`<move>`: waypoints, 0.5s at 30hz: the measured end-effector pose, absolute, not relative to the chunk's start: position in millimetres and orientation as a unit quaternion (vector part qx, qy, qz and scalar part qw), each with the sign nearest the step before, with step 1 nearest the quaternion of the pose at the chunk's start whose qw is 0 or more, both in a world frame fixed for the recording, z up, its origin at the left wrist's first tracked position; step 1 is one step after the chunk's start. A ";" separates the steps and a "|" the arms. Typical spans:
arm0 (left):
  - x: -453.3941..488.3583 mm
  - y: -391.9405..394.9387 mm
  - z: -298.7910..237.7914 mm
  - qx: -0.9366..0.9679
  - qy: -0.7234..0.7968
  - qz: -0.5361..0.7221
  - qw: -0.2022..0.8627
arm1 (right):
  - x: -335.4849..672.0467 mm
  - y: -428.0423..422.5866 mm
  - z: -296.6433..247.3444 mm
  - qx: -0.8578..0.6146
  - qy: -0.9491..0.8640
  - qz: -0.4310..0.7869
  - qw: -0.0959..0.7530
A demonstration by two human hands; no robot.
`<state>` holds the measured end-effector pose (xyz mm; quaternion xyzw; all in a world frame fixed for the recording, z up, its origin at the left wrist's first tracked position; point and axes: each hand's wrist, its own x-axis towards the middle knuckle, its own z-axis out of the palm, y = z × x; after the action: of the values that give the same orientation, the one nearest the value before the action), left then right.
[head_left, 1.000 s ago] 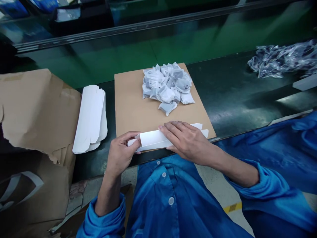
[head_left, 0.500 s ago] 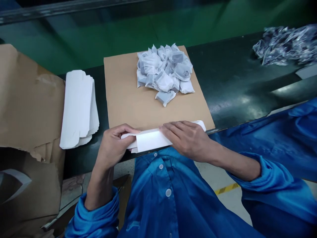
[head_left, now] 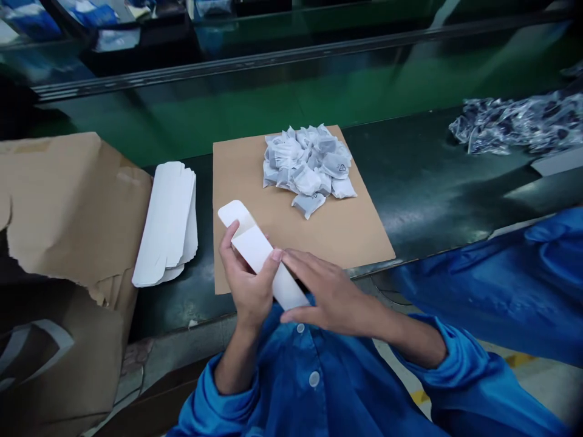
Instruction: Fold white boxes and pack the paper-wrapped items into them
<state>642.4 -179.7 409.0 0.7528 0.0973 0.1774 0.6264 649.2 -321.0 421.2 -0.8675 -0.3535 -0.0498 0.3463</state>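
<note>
A long, narrow white carton (head_left: 259, 247) is tilted over the front of the cardboard sheet, its upper end open with a flap (head_left: 233, 208) sticking out. My left hand (head_left: 249, 276) is closed around it, thumb on the front face and fingers behind. At the lower end, my right hand (head_left: 334, 295) has its fingers stretched along the carton's edge and its thumb spread below; its fingertips appear to touch the carton. Beyond lies a heap of small items in whitish wrappers (head_left: 306, 179). Flattened white cartons (head_left: 164, 221) are stacked to the left.
The brown cardboard sheet (head_left: 246, 176) lies on a dark green bench (head_left: 405, 200). A large torn cardboard box (head_left: 73, 206) stands at left. Clear plastic-wrapped items (head_left: 514, 124) lie at far right. Blue clothing of another person (head_left: 483, 285) is close on the right.
The carton has turned from nearly level to a steep slant, its open end now pointing up and left. My right hand has moved from gripping over it to its lower end. The view has shifted.
</note>
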 end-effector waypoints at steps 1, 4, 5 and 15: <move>643.8 -175.3 409.2 0.763 0.078 0.151 0.624 | 651.9 -323.3 428.0 -0.855 -0.337 -0.029 0.393; 641.6 -161.9 411.1 0.799 0.010 0.145 0.584 | 670.9 -330.4 445.8 -0.816 -0.307 0.001 0.490; 639.6 -158.7 411.2 0.812 -0.002 0.166 0.560 | 678.6 -332.0 449.2 -0.799 -0.326 0.022 0.505; 631.7 -148.6 410.2 0.857 -0.057 0.028 0.511 | 730.4 -323.4 443.4 -0.627 -0.174 0.265 0.711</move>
<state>631.7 -148.6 410.2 0.8573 -0.0573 0.0277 0.5108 730.4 -323.4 443.4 -0.6273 -0.1737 0.2651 0.7114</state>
